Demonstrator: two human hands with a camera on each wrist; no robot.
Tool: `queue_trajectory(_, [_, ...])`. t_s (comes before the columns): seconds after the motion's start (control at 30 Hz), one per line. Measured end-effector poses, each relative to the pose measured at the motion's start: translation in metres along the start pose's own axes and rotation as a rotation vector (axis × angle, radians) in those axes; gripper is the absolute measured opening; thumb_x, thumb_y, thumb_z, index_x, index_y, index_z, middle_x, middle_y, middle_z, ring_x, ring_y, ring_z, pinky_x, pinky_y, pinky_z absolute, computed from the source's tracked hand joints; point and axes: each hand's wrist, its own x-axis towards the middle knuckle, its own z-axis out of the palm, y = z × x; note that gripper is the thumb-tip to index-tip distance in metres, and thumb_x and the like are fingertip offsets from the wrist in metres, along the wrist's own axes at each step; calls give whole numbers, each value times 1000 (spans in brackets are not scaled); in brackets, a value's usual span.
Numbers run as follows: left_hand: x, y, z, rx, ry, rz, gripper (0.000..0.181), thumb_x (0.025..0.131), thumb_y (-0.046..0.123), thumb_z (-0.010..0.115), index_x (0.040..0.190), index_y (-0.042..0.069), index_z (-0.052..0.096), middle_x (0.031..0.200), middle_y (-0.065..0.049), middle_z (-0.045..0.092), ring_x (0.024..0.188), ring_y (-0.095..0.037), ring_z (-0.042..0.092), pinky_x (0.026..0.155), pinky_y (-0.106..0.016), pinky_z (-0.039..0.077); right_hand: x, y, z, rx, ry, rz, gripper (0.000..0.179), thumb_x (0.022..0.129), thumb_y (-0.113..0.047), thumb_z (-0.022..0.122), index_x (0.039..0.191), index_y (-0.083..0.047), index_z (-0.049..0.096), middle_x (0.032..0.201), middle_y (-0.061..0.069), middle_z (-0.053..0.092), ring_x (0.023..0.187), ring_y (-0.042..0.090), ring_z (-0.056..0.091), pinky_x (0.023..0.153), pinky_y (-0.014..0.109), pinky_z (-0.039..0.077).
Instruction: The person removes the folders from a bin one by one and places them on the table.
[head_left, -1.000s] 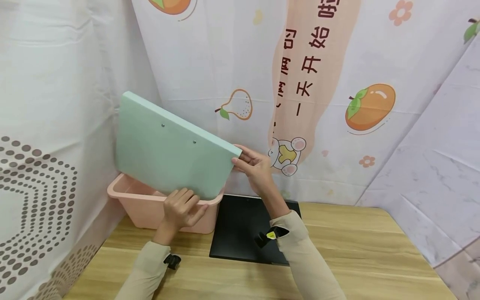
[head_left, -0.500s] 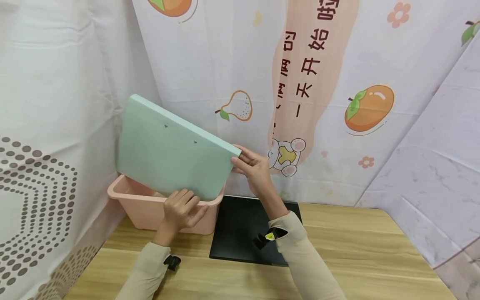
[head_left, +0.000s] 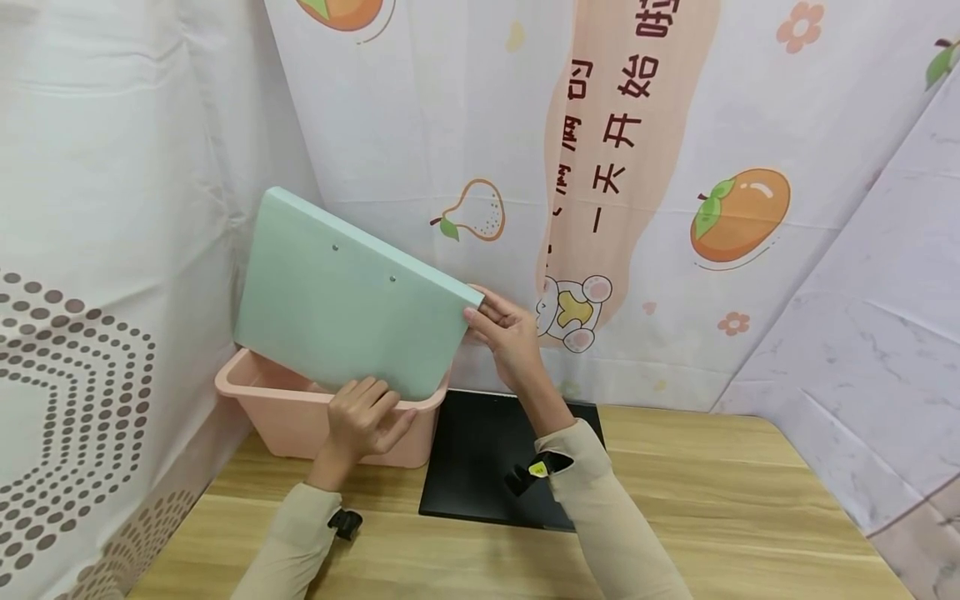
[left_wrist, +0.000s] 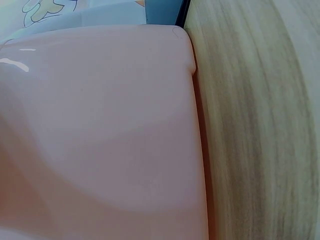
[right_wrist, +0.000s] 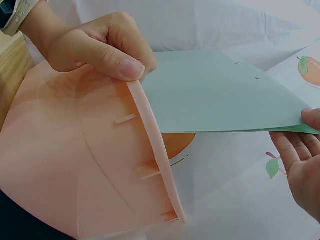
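A mint-green file folder (head_left: 352, 308) with two small metal rivets stands slanted over the pink plastic bin (head_left: 300, 429), its lower edge down inside the rim. My right hand (head_left: 513, 337) pinches the folder's right end, thumb on the near face and fingers behind. In the right wrist view those fingers (right_wrist: 302, 167) show under the folder's edge. My left hand (head_left: 363, 417) grips the bin's front rim, with the thumb lying along the outside, as the right wrist view also shows. The bin's pink wall (left_wrist: 110, 125) fills most of the left wrist view.
A flat black panel (head_left: 480, 467) lies on the wood-grain table (head_left: 697, 483) just right of the bin, partly under my right forearm. A printed curtain (head_left: 480, 100) hangs behind, and a dotted white one (head_left: 90, 250) closes in the left side.
The folder's upper left corner has shifted slightly to the right, mostly in the first half second. My left hand keeps its place on the rim, and the right keeps its pinch.
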Motion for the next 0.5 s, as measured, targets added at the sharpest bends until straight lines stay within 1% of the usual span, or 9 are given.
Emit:
queue_trajectory(0.17, [0,-1,0,0,0,-3,46,94,40,59,60,10,56,57,-4,51,47,-20,44,45,-30,25,0,-2,2,-1,-9,-14,43,95,6,63,138,7,57,138,28,60,111,15,71,90,33,58])
queue_trajectory(0.5, [1,0,0,-5,5,1,47,95,40,59,59,10,55,56,-4,51,47,-20,44,45,-29,24,0,-3,1,2,-4,-5,43,94,6,64,136,8,57,136,31,59,106,15,73,85,32,60])
